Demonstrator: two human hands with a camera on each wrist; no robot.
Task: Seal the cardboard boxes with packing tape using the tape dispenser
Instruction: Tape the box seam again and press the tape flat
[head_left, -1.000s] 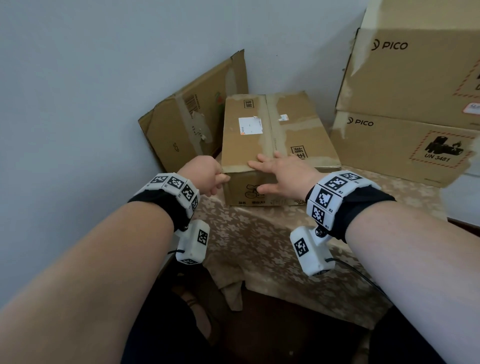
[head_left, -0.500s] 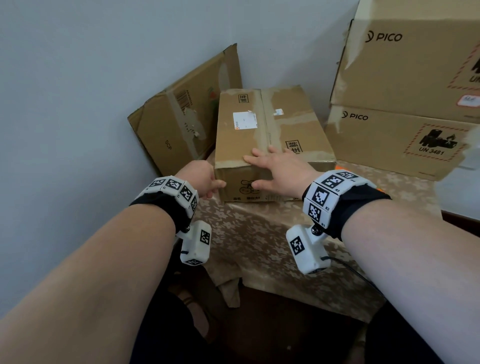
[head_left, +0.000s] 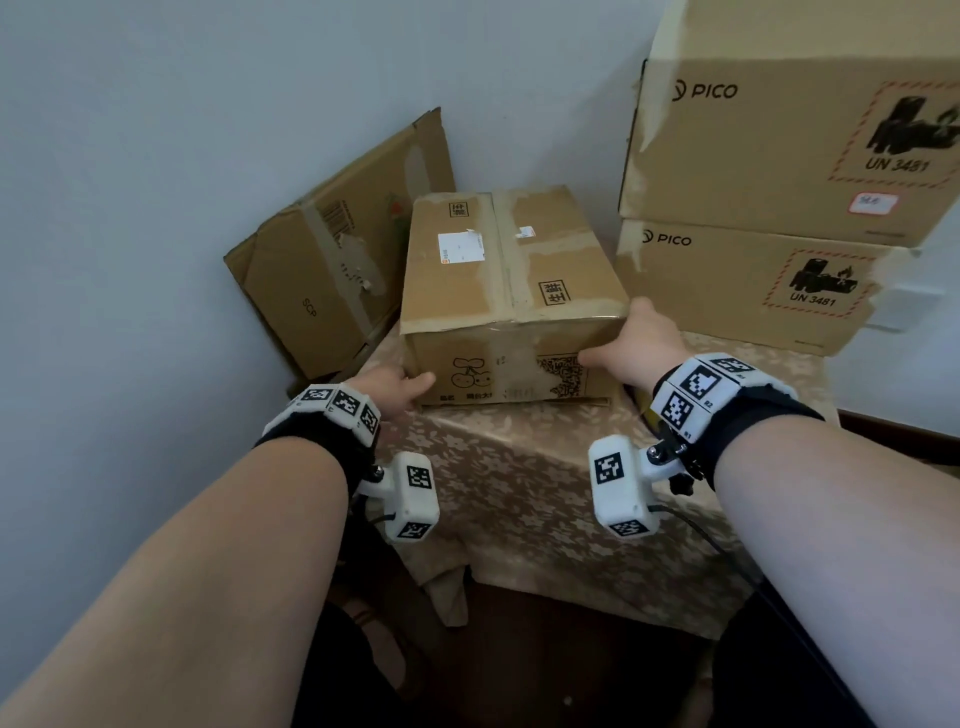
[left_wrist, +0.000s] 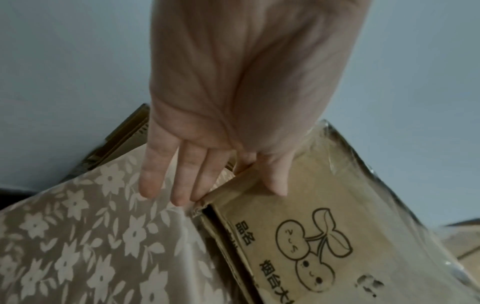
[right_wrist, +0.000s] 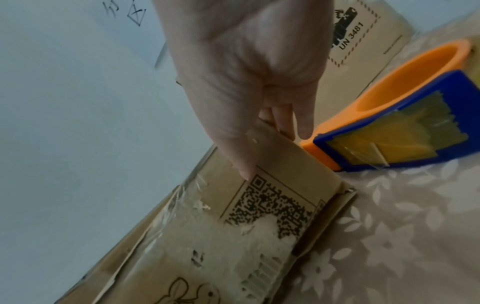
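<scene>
A closed brown cardboard box (head_left: 509, 291) with old tape over its top seam stands on the flower-patterned tablecloth (head_left: 509, 493). My left hand (head_left: 402, 387) sits at the box's lower left front corner. In the left wrist view its fingers (left_wrist: 179, 185) lie straight along the left side and the thumb presses the front face of the box (left_wrist: 311, 236). My right hand (head_left: 631, 345) straddles the right front corner, thumb on the front face by the QR code (right_wrist: 270, 205), fingers down the right side. An orange and blue tape dispenser (right_wrist: 405, 115) lies on the cloth just right of that hand.
A flattened carton (head_left: 332, 280) leans against the wall behind the box on the left. Two stacked PICO boxes (head_left: 753, 291) fill the right rear of the table. The cloth's front edge (head_left: 545, 587) drops off just beyond my wrists.
My right hand has slid off the box's top down to its right front corner. The left hand has shifted lower on the left front corner with its fingers straightened.
</scene>
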